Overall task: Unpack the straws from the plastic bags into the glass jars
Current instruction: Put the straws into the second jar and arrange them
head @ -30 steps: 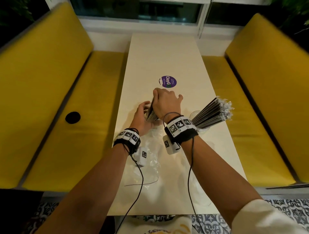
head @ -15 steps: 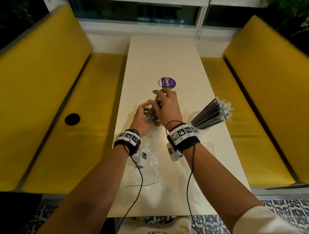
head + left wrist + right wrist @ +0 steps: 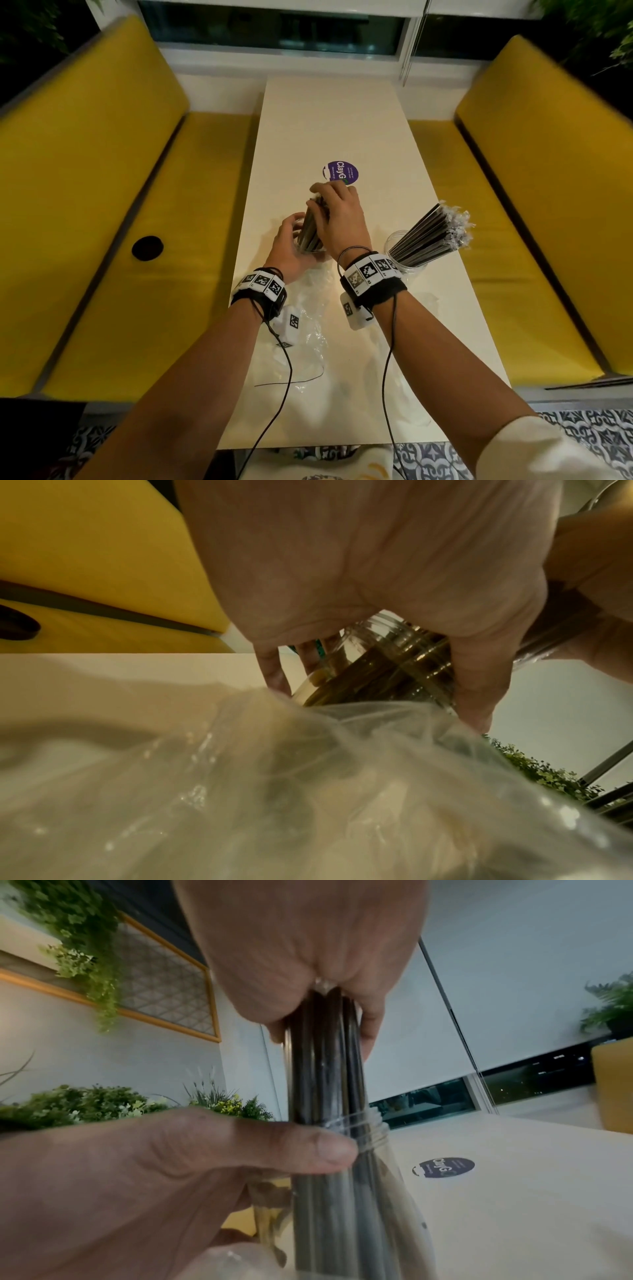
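On the white table (image 3: 329, 120) my left hand (image 3: 291, 236) grips a clear glass jar (image 3: 387, 653), its thumb pressed just below the threaded rim (image 3: 373, 1129). My right hand (image 3: 320, 198) grips the top of a bundle of dark straws (image 3: 311, 228) that stands nearly upright with its lower end inside that jar. From the right wrist view the straws (image 3: 325, 1083) run straight down through the jar mouth. A second jar (image 3: 400, 253) to the right holds wrapped straws (image 3: 431, 233) leaning right. Empty clear plastic bags (image 3: 308, 325) lie crumpled under my wrists.
A round purple sticker (image 3: 340, 172) lies on the table just beyond my hands. A thin dark tie (image 3: 291, 380) rests on the plastic near the front edge. Yellow benches (image 3: 154, 274) flank the table on both sides. A window wall closes the far end.
My right hand has shifted its hold up to the top of the straw bundle, which now stands more upright in the jar. My left hand has stayed on the jar.
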`<state>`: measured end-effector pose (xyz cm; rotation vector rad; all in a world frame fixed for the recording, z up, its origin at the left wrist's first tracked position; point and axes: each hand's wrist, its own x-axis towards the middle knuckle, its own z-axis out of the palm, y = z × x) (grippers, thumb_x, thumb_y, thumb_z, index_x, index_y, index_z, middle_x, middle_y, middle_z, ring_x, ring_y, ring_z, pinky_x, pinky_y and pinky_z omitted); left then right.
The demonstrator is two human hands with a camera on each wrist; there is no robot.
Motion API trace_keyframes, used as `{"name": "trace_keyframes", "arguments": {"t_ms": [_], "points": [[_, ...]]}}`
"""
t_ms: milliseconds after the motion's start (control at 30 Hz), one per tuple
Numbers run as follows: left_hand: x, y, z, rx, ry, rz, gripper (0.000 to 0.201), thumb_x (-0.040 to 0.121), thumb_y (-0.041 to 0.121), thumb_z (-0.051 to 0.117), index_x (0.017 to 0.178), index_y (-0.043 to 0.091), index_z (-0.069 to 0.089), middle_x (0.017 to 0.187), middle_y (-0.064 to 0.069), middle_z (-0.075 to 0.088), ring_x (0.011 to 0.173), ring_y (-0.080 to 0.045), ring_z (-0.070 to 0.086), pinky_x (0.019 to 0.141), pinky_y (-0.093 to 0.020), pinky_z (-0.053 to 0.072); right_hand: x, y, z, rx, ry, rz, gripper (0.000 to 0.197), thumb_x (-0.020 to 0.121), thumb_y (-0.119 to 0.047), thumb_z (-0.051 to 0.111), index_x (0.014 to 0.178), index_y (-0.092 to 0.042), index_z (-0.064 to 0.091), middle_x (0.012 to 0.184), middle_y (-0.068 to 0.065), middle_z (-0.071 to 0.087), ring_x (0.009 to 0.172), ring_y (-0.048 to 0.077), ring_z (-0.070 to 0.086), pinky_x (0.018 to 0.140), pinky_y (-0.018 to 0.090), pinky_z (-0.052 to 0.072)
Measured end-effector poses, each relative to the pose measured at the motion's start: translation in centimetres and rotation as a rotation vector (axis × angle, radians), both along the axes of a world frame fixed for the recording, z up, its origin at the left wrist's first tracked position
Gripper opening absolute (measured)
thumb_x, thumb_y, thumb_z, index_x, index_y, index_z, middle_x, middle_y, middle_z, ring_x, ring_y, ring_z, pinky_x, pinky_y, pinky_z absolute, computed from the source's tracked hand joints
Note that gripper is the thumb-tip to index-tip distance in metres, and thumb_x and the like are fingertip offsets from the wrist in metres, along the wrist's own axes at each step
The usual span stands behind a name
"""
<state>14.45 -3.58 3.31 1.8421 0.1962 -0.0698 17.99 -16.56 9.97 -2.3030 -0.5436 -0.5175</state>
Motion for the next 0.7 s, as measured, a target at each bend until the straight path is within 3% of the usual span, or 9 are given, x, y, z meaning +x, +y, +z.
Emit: {"name": "trace_keyframes", "arguments": {"t_ms": [67, 133, 200, 267, 333, 367, 467, 600, 700], "points": [[-0.1, 0.0, 0.1, -0.008, 0.004, -0.002, 0.103, 0.074, 0.008, 0.095, 0.156, 0.024, 0.034, 0.149, -0.004, 0.051, 0.126, -0.017, 0.055, 0.101, -0.025, 0.052, -0.5, 0.2, -0.2, -0.019, 0.001, -0.039, 0.029, 0.103, -0.017, 0.052, 0.129, -0.013, 0.064, 0.121, 0.009, 0.064, 0.103, 0.031, 0.054, 0.085, 0.039, 0.051], [0.0, -0.1, 0.1, -0.007, -0.003, 0.002, 0.105, 0.073, 0.002, 0.094, 0.157, 0.023, 0.034, 0.151, -0.007, 0.050, 0.132, -0.021, 0.055, 0.107, -0.034, 0.055, -1.0, 0.5, -0.2, -0.161, 0.028, -0.084, 0.039, 0.102, -0.026, 0.039, 0.128, -0.014, 0.066, 0.126, 0.007, 0.065, 0.109, 0.033, 0.056, 0.088, 0.047, 0.050], [0.0, -0.2, 0.2, -0.014, -0.016, -0.001, 0.105, 0.073, -0.004, 0.092, 0.157, 0.019, 0.033, 0.152, -0.009, 0.049, 0.136, -0.023, 0.054, 0.098, -0.026, 0.058, -1.3, 0.6, 0.1, -0.303, 0.067, -0.134, 0.053, 0.102, -0.040, 0.027, 0.133, -0.017, 0.064, 0.143, 0.003, 0.060, 0.129, 0.034, 0.052, 0.104, 0.053, 0.042], [0.0, -0.3, 0.1, -0.041, -0.016, -0.002, 0.102, 0.076, -0.008, 0.089, 0.157, 0.017, 0.032, 0.151, -0.006, 0.048, 0.133, -0.020, 0.053, 0.085, -0.016, 0.059, -1.4, 0.5, 0.6, -0.353, 0.101, -0.119, 0.061, 0.103, -0.047, 0.024, 0.146, -0.018, 0.054, 0.160, 0.002, 0.046, 0.149, 0.031, 0.036, 0.119, 0.055, 0.029], [0.1, -0.3, -0.1, -0.029, -0.016, 0.006, 0.100, 0.078, -0.009, 0.086, 0.158, 0.017, 0.033, 0.146, -0.001, 0.049, 0.129, -0.017, 0.054, 0.080, -0.011, 0.057, -1.6, 0.3, 0.6, -0.336, 0.086, -0.078, 0.060, 0.105, -0.046, 0.025, 0.155, -0.020, 0.045, 0.168, 0.002, 0.035, 0.157, 0.029, 0.026, 0.124, 0.053, 0.023], [0.1, -0.3, 0.0, -0.042, -0.013, 0.006, 0.101, 0.076, -0.009, 0.087, 0.157, 0.017, 0.033, 0.146, -0.002, 0.048, 0.130, -0.020, 0.054, 0.081, -0.015, 0.059, -1.8, 0.2, 0.5, -0.318, 0.054, -0.063, 0.056, 0.106, -0.042, 0.028, 0.155, -0.021, 0.044, 0.168, 0.002, 0.035, 0.157, 0.029, 0.026, 0.124, 0.051, 0.025], [0.1, -0.3, 0.3, -0.030, -0.012, -0.003, 0.103, 0.071, 0.003, 0.093, 0.154, 0.022, 0.034, 0.152, -0.008, 0.047, 0.137, -0.027, 0.053, 0.099, -0.043, 0.062, -2.1, -0.1, -0.5, -0.261, -0.015, -0.026, 0.047, 0.108, -0.034, 0.035, 0.149, -0.021, 0.053, 0.163, 0.004, 0.043, 0.151, 0.030, 0.034, 0.118, 0.045, 0.035], [0.0, -0.2, 0.7, 0.001, 0.008, -0.004, 0.103, 0.076, 0.001, 0.091, 0.157, 0.022, 0.031, 0.155, -0.008, 0.047, 0.138, -0.023, 0.052, 0.107, -0.037, 0.054, -2.1, -0.1, -0.5, -0.327, 0.084, -0.020, 0.056, 0.106, -0.041, 0.026, 0.147, -0.014, 0.053, 0.159, 0.005, 0.048, 0.143, 0.031, 0.041, 0.109, 0.050, 0.044], [-0.1, -0.2, 0.9, 0.038, 0.015, -0.025, 0.109, 0.075, 0.002, 0.092, 0.161, 0.020, 0.028, 0.157, -0.007, 0.046, 0.145, -0.026, 0.049, 0.113, -0.041, 0.051, -2.1, -0.3, 0.7, -0.319, 0.180, 0.011, 0.058, 0.105, -0.050, 0.022, 0.151, -0.025, 0.049, 0.162, -0.002, 0.044, 0.145, 0.025, 0.039, 0.112, 0.052, 0.036]]}}
